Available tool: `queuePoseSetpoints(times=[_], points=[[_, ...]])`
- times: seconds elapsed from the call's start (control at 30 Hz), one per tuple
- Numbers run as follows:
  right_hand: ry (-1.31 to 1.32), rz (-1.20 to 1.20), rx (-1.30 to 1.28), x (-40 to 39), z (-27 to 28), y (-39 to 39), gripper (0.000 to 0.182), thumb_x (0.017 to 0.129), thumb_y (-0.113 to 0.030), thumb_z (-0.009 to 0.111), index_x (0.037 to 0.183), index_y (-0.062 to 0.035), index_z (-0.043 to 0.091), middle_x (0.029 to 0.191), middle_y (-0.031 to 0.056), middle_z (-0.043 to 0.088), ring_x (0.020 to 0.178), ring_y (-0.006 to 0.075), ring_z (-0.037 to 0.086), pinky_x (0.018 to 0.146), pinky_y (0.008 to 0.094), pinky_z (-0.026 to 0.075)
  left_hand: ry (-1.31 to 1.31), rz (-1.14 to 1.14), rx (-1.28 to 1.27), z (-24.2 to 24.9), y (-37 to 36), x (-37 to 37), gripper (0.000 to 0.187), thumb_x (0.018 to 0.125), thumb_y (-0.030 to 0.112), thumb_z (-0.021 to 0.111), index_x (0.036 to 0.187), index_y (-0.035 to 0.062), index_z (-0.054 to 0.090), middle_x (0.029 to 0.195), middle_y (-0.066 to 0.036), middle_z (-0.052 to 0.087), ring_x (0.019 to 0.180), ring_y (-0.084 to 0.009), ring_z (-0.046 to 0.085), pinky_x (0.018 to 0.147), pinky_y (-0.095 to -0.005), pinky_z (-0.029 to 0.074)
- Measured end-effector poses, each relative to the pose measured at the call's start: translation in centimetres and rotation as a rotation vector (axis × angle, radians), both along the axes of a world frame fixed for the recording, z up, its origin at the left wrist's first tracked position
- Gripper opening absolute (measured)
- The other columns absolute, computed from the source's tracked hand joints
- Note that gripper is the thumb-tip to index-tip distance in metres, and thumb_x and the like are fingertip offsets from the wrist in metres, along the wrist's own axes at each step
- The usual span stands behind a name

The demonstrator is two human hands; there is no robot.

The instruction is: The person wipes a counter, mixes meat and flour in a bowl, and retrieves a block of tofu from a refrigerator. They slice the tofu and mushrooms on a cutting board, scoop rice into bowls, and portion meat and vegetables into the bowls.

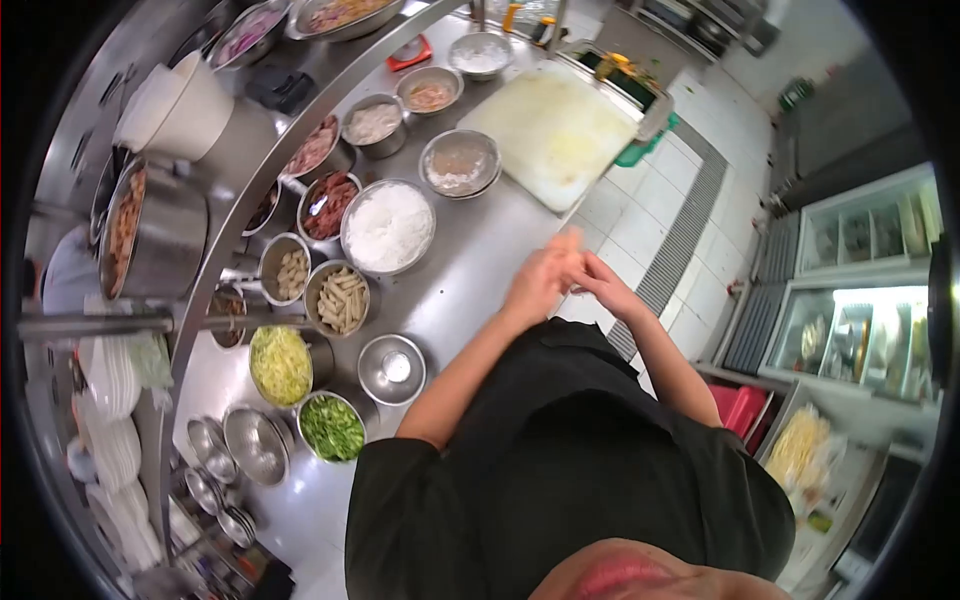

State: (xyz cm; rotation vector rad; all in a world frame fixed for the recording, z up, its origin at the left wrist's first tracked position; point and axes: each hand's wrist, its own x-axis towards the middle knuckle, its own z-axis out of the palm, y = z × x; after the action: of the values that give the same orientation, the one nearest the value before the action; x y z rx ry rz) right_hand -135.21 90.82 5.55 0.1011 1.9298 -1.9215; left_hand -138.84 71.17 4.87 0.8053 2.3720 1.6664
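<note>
Nearest the camera, from where I'm standing, are the person's chin (606, 549) and black shirt (580, 490). Just beyond them, the left hand (540, 282) and right hand (606, 288) meet in front of the body, touching each other. The right fingers look partly bent; the left is blurred, so I can't tell how far open it is. I see nothing held, though something small could be hidden between them.

The closest thing to them is the pale cutting board (555, 130), lying on the steel bench (450, 310) just ahead. To the left, chopped greens (332, 428), pale yellow shreds (280, 366), red meat (329, 205) and a bowlful of white food (388, 226) sit in separate containers. I'd judge much of the cutting and sorting done; what is left, I can't tell.
</note>
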Motion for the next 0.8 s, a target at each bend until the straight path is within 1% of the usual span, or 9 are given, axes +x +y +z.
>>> queuePoseSetpoints(times=[0.07,0.17,0.23,0.3,0.33,0.4,0.63,0.73,0.8], points=[[0.133,0.179,0.294,-6.4,0.2,-1.5,0.042,0.099,-0.034,0.06,0.128,-0.0051,0.05,0.114,0.0082,0.061,0.096,0.0163,0.061,0.084,0.0326,0.05,-0.088,0.212,-0.075,0.4,-4.0,-1.6,0.04,0.085,0.002,0.054,0.125,0.0034,0.055,0.122,-0.023,0.059,0.117,-0.0386,0.056,0.1,-0.0451,0.046],[0.183,0.091,0.234,-15.8,-4.0,-5.3,0.052,0.095,-0.037,0.065,0.129,-0.0013,0.047,0.11,0.0125,0.061,0.091,0.0181,0.061,0.081,0.0338,0.052,-0.123,0.381,-0.371,0.1,-8.7,-0.5,0.043,0.088,0.007,0.057,0.13,0.0045,0.052,0.125,-0.026,0.056,0.117,-0.0421,0.055,0.099,-0.0458,0.046],[-0.203,-0.219,0.115,-20.8,-4.8,-8.5,0.054,0.093,-0.03,0.067,0.13,0.0016,0.042,0.109,0.0157,0.058,0.092,0.0224,0.062,0.077,0.0357,0.056,-0.135,0.44,-0.564,-2.0,-9.5,0.6,0.044,0.09,0.011,0.058,0.133,0.0047,0.05,0.127,-0.028,0.055,0.115,-0.0446,0.055,0.099,-0.0453,0.047],[-0.128,-0.245,0.064,-24.1,-8.8,-10.4,0.05,0.092,-0.022,0.066,0.127,0.0029,0.041,0.107,0.0165,0.057,0.091,0.0235,0.063,0.073,0.0358,0.058,-0.204,0.541,-0.99,-4.4,-9.1,3.3,0.063,0.087,0.01,0.064,0.145,0.0091,0.041,0.149,-0.029,0.036,0.134,-0.0464,0.041,0.111,-0.0436,0.038],[-0.064,-0.297,0.013,-24.9,-10.3,-10.9,0.045,0.09,-0.015,0.065,0.124,0.0041,0.041,0.104,0.0173,0.057,0.089,0.0246,0.064,0.069,0.0358,0.059,-0.208,0.544,-0.991,-4.5,-8.9,4.5,0.063,0.087,0.01,0.064,0.145,0.0091,0.041,0.149,-0.029,0.036,0.134,-0.0464,0.041,0.111,-0.0436,0.038],[-0.038,-0.328,-0.012,-25.9,-10.3,-10.4,0.032,0.088,-0.004,0.06,0.113,0.0042,0.043,0.1,0.0157,0.056,0.084,0.026,0.065,0.065,0.036,0.061,-0.154,0.62,-0.66,-4.5,-8.3,6.4,0.075,0.083,0.007,0.068,0.151,0.0135,0.036,0.16,-0.027,0.016,0.144,-0.0454,0.026,0.117,-0.0422,0.03],[0.114,-0.504,0.042,-37.1,-6.4,-4.6,0.025,0.084,-0.001,0.06,0.102,0.0029,0.042,0.092,0.0162,0.056,0.072,0.0244,0.063,0.059,0.0376,0.059,-0.347,0.811,-0.418,-4.9,-6.7,8.5,0.078,0.081,0.002,0.068,0.151,0.0117,0.035,0.156,-0.031,0.022,0.142,-0.0463,0.03,0.113,-0.0438,0.036],[0.258,-0.644,-0.153,-46.6,-6.3,-3.7,0.027,0.083,0.0,0.06,0.102,0.0067,0.044,0.088,0.0152,0.058,0.072,0.0242,0.064,0.064,0.0381,0.062,-0.332,0.909,-0.463,-4.5,-6.2,7.4,0.077,0.081,0.003,0.068,0.15,0.0108,0.035,0.153,-0.03,0.028,0.137,-0.0466,0.037,0.111,-0.0445,0.039],[0.278,-0.522,-0.401,-50.3,-4.4,-3.5,0.016,0.084,-0.002,0.062,0.092,0.0089,0.054,0.088,0.0163,0.061,0.077,0.0262,0.065,0.067,0.0396,0.062,-0.312,0.973,-0.518,-4.0,-6.1,6.2,0.077,0.082,0.003,0.068,0.15,0.0114,0.034,0.15,-0.028,0.033,0.129,-0.0458,0.045,0.109,-0.0442,0.041]])
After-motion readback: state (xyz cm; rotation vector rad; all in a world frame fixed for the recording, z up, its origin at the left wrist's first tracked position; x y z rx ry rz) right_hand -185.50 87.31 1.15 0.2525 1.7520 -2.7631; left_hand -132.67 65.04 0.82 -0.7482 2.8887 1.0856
